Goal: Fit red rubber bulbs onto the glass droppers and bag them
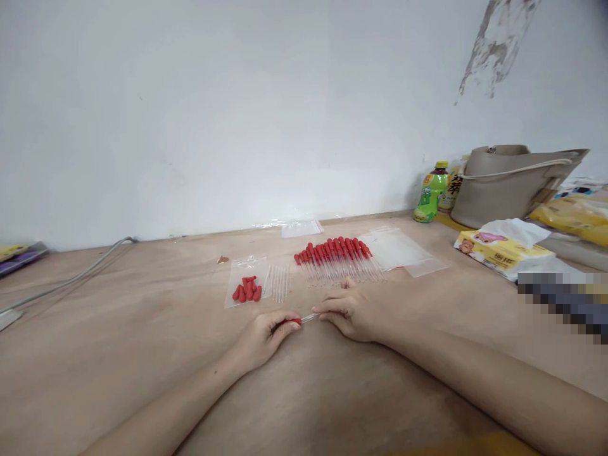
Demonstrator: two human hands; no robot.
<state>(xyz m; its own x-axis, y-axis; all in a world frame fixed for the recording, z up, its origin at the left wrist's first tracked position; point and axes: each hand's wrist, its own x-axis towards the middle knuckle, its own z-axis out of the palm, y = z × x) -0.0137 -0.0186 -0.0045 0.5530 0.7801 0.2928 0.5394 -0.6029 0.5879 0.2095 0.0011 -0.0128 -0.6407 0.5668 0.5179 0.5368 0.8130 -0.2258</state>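
Note:
Between thumb and fingers, my left hand (266,337) pinches a red rubber bulb (295,321). A clear glass dropper tube (310,317) meets the bulb's open end; how deep it sits I cannot tell. My right hand (354,313) is closed on the tube's other end. Beyond my left hand, several loose red bulbs (249,290) lie on a clear plastic bag (231,278). Beside them several bare glass tubes (280,283) lie in a row. Farther right, a row of droppers with red bulbs (335,253) lies on the brown table covering (142,354).
Flat plastic bags (399,248) lie behind the droppers. At the right stand a green bottle (430,196), a grey-beige bag (498,190) and a yellow tissue pack (508,253). A grey cable (80,275) crosses the left side. The white wall (213,126) bounds the table's back.

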